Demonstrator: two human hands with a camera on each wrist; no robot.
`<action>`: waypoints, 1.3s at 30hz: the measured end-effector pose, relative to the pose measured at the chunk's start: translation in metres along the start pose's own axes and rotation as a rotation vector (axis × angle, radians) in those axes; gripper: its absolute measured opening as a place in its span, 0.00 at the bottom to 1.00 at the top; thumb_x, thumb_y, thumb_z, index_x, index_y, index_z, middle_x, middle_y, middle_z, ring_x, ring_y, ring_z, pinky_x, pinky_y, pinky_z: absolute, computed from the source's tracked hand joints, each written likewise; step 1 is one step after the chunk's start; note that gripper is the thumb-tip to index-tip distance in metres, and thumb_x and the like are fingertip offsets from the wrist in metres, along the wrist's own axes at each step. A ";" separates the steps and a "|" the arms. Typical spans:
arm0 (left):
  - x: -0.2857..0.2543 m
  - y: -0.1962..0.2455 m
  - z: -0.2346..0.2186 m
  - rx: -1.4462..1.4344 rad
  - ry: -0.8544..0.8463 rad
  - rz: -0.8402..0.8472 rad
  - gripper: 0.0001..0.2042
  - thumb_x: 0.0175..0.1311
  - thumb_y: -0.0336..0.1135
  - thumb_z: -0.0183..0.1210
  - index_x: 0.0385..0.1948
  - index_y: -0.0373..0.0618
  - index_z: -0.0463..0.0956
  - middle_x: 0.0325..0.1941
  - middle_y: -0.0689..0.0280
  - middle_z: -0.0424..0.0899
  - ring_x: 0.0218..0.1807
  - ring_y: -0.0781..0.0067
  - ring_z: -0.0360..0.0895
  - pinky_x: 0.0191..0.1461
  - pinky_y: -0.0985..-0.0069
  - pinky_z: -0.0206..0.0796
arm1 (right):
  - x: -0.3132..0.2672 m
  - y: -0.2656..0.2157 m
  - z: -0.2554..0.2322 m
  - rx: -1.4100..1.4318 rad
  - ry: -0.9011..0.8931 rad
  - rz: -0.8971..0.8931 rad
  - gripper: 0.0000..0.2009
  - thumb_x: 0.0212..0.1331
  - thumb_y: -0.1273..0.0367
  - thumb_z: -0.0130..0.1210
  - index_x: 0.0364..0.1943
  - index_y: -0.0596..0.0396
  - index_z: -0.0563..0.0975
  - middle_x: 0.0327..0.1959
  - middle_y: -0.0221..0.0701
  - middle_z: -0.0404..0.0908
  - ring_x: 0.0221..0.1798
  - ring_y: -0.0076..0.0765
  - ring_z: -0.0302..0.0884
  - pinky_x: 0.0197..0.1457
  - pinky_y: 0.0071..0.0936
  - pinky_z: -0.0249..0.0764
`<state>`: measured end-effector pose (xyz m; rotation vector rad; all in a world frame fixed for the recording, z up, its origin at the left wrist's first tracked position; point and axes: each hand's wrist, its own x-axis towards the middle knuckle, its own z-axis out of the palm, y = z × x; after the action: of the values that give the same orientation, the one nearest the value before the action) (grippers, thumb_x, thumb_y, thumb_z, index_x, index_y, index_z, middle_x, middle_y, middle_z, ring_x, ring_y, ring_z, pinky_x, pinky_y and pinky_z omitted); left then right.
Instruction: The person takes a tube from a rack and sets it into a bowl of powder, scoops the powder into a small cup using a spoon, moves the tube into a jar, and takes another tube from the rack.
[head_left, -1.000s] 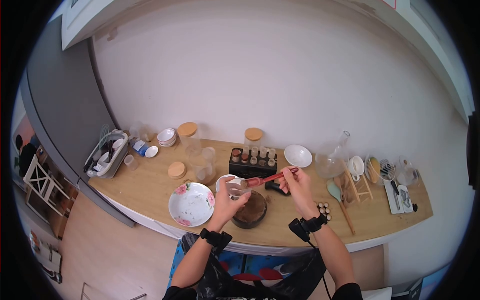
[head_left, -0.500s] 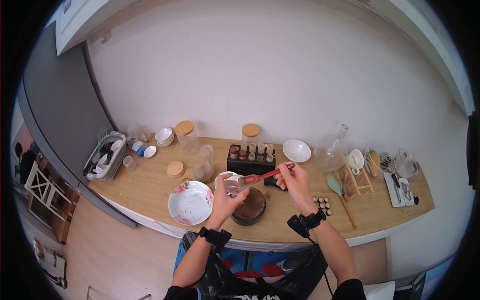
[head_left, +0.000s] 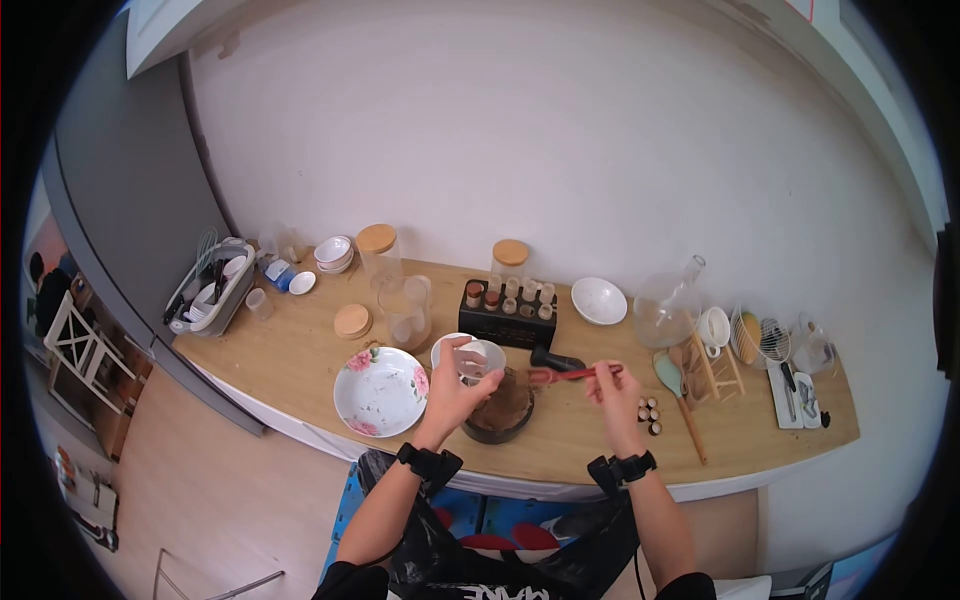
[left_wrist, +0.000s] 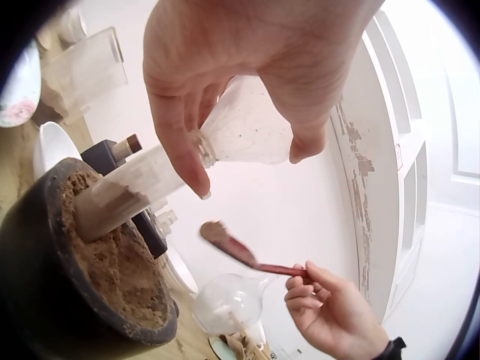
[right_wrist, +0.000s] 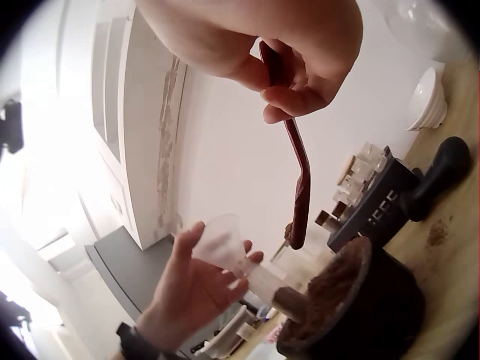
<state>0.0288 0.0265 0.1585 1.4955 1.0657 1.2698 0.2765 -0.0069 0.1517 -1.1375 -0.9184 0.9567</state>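
My left hand (head_left: pixel 455 398) holds a clear funnel (left_wrist: pixel 251 124) by its cone. The funnel's spout sits at the mouth of a clear tube (left_wrist: pixel 154 174), partly filled with brown powder. That tube stands tilted in this view, its lower end in the brown powder (left_wrist: pixel 124 274) of a dark round bowl (left_wrist: pixel 37 259). In my right hand (head_left: pixel 613 400), a reddish-brown scoop (right_wrist: pixel 301 202) is pinched by its handle between thumb and fingers. Some powder clings to the scoop's tip, which hangs over the bowl's right side in the head view, apart from the funnel.
Behind the bowl stands a black rack (head_left: pixel 508 328) of small vials, with a black handle (head_left: pixel 556 360) beside it. A floral plate (head_left: pixel 385 415) lies left. Rightward are a white bowl (head_left: pixel 599 302), a glass flask (head_left: pixel 665 312), several small caps (head_left: pixel 650 412) and a green spoon (head_left: pixel 668 374).
My right hand has drawn the scoop away from the funnel, to the right and down toward the bowl. The left hand keeps its hold on the funnel in about the same place.
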 end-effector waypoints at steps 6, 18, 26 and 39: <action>0.001 -0.002 0.000 -0.037 -0.005 -0.037 0.33 0.52 0.38 0.67 0.55 0.38 0.56 0.42 0.58 0.75 0.29 0.72 0.79 0.30 0.78 0.73 | -0.013 0.043 0.014 -0.319 -0.138 -0.110 0.08 0.65 0.67 0.52 0.39 0.58 0.74 0.25 0.27 0.77 0.24 0.18 0.75 0.27 0.17 0.69; 0.005 -0.003 -0.004 0.008 -0.039 -0.045 0.33 0.50 0.40 0.69 0.54 0.37 0.58 0.45 0.54 0.76 0.44 0.67 0.78 0.32 0.77 0.76 | 0.000 0.061 0.024 -0.384 -0.244 -0.061 0.11 0.63 0.65 0.53 0.41 0.60 0.75 0.23 0.31 0.78 0.24 0.24 0.76 0.30 0.22 0.70; 0.010 -0.014 -0.011 0.006 -0.053 -0.036 0.35 0.47 0.42 0.71 0.53 0.38 0.60 0.46 0.53 0.78 0.48 0.64 0.78 0.48 0.70 0.72 | -0.030 0.040 0.036 -0.782 0.264 -0.488 0.33 0.49 0.62 0.66 0.57 0.59 0.63 0.43 0.43 0.68 0.37 0.38 0.72 0.37 0.31 0.69; -0.004 -0.010 -0.014 0.118 -0.054 0.093 0.38 0.40 0.45 0.74 0.51 0.41 0.61 0.47 0.56 0.80 0.49 0.63 0.78 0.52 0.69 0.70 | -0.046 0.059 0.116 -0.588 -0.199 -0.331 0.21 0.47 0.73 0.63 0.47 0.60 0.71 0.35 0.38 0.71 0.23 0.39 0.71 0.30 0.32 0.70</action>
<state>0.0142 0.0269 0.1489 1.6762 1.0621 1.2411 0.1450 -0.0063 0.1101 -1.3300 -1.5628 0.5409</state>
